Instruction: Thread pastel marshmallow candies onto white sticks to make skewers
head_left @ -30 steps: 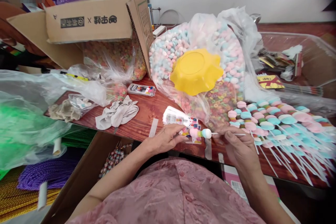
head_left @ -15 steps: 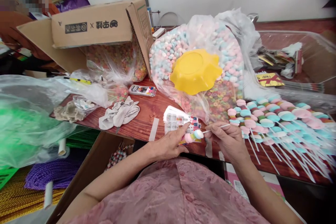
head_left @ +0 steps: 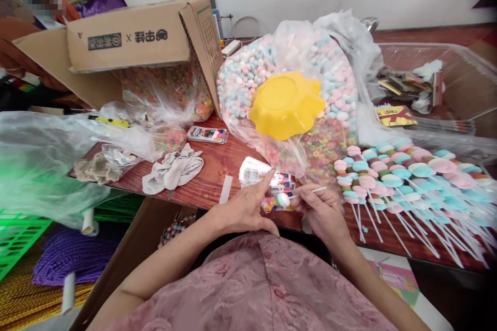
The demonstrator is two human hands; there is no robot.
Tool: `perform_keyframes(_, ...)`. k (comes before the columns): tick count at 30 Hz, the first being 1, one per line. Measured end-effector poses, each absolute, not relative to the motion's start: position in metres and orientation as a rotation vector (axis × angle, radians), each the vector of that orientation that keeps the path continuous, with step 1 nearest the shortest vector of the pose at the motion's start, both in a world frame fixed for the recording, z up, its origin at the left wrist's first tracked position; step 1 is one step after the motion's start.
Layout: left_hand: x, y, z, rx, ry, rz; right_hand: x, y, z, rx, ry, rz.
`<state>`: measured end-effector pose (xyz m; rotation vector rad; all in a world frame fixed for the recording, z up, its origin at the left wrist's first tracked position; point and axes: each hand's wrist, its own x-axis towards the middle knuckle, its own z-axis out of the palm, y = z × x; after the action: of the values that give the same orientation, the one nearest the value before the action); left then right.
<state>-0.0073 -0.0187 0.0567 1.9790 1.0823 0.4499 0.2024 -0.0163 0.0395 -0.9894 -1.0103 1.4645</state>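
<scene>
**Head view: candy going onto a stick at the tabletop edge**

Head view shows both hands meeting just in front of the person's body. The right hand (head_left: pixel 324 212) pinches a thin white stick (head_left: pixel 315 191) between thumb and fingers, its far end angled up and away to the right. The left hand (head_left: pixel 248 207) has its fingers curled around the candy (head_left: pixel 282 199) at the stick's other end, forefinger stretched forward; a pale round piece shows between the two hands, with coloured bits partly hidden under the left fingers.

By my reading, the step in hand is threading sweets onto the stick. The next move would call for holding the stick steady and keeping each piece square to its tip, since the pieces look soft and small.

Just right of the right hand lies a spread of finished skewers (head_left: pixel 392 176), pink, blue and white discs on white sticks. Beyond both hands sits a clear bag (head_left: pixel 248 77) of pastel sweets with a yellow bowl (head_left: pixel 286 104) upturned on it. Just ahead of the left hand lies a stack of printed cards (head_left: pixel 254 170) on the tabletop (head_left: pixel 209 176).
</scene>
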Motion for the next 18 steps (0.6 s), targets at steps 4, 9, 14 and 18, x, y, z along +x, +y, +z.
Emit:
perform_keyframes(4, -0.023, -0.019, 0.059, 1.847, 1.117, 0.350, 0.209, -0.012, 0.039, -0.871, -1.073, 1.398)
perform_keyframes(9, -0.012, -0.023, 0.054, 1.633, 1.083, 0.437, 0.196, -0.017, 0.031, -0.884, -1.212, 1.409)
perform_keyframes(14, 0.001, -0.023, 0.054, 1.658, 1.116, 0.513, 0.178, -0.027, 0.029, -0.950, -1.289, 1.327)
perform_keyframes(18, 0.000, -0.026, 0.052, 1.671, 1.180, 0.554, 0.183, -0.023, 0.025, -0.974, -1.231, 1.366)
